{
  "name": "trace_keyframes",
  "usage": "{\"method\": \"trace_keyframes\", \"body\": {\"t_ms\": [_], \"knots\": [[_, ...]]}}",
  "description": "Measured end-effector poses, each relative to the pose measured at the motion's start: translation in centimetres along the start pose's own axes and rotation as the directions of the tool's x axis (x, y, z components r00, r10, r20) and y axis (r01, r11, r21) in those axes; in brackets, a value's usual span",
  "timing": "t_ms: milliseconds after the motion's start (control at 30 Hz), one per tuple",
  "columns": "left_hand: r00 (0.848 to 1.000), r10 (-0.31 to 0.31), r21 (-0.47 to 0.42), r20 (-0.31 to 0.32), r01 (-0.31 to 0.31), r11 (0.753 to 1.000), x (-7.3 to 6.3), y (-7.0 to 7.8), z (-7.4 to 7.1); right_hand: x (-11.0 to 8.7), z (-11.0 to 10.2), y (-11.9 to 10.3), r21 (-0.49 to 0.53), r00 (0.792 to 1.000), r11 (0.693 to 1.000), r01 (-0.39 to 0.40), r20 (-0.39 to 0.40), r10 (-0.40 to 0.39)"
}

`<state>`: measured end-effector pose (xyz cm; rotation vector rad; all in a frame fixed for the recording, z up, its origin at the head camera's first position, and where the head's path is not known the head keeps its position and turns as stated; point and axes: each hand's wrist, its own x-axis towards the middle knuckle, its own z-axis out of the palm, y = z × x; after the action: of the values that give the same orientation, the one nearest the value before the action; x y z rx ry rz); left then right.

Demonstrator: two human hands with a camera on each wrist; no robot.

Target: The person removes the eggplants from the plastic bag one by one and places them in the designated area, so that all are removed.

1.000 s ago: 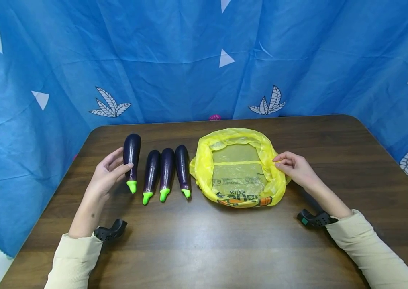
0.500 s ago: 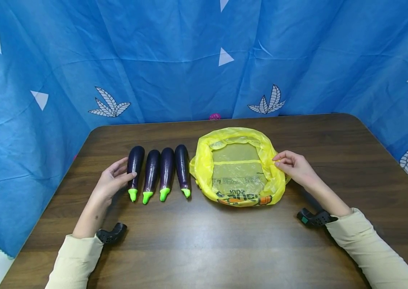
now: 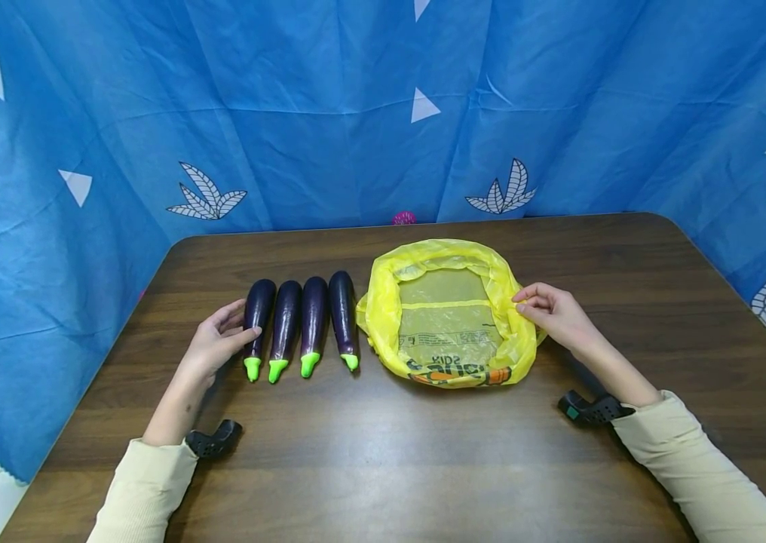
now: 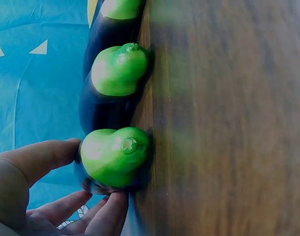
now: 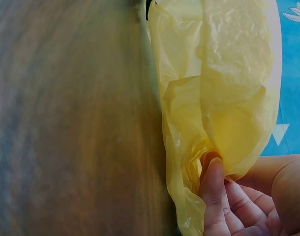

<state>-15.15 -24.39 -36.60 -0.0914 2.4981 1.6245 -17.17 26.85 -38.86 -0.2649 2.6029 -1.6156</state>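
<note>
Several dark purple eggplants with bright green stem ends lie side by side on the table, left of a yellow plastic bag. My left hand (image 3: 216, 343) grips the leftmost eggplant (image 3: 258, 313), thumb on one side and fingers on the other. In the left wrist view that eggplant's green end (image 4: 115, 155) points at the camera, down at the table surface. The yellow bag (image 3: 383, 313) stands with its mouth spread wide and its rim rolled outward. At the bag's right side my right hand (image 3: 556, 317) pinches the plastic; the right wrist view shows thumb and fingers (image 5: 214, 196) on the crumpled film.
Two more eggplants, a middle one (image 3: 314, 320) and one beside the bag (image 3: 342, 313), complete the row with their neighbour (image 3: 285, 324). The brown wooden table (image 3: 383, 467) reaches back to a blue patterned curtain (image 3: 342, 60).
My left hand has lowered the leftmost eggplant onto the table and shifted it right, close against the row. The right hand and the bag have stayed in place.
</note>
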Motion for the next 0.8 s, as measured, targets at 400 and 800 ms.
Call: {"method": "trace_keyframes", "body": {"t_ms": [400, 800], "knots": [[1.0, 0.025, 0.115, 0.009, -0.026, 0.993, 0.0, -0.3, -0.4, 0.0, -0.2, 0.0, -0.009, 1.0, 1.0, 0.02, 0.024, -0.02], [0.998, 0.05, 0.152, 0.024, -0.054, 0.987, -0.2, -0.4, -0.7, -0.9, -2.1, -0.7, -0.066, 0.994, 0.994, 0.087, 0.074, -0.083]]}}
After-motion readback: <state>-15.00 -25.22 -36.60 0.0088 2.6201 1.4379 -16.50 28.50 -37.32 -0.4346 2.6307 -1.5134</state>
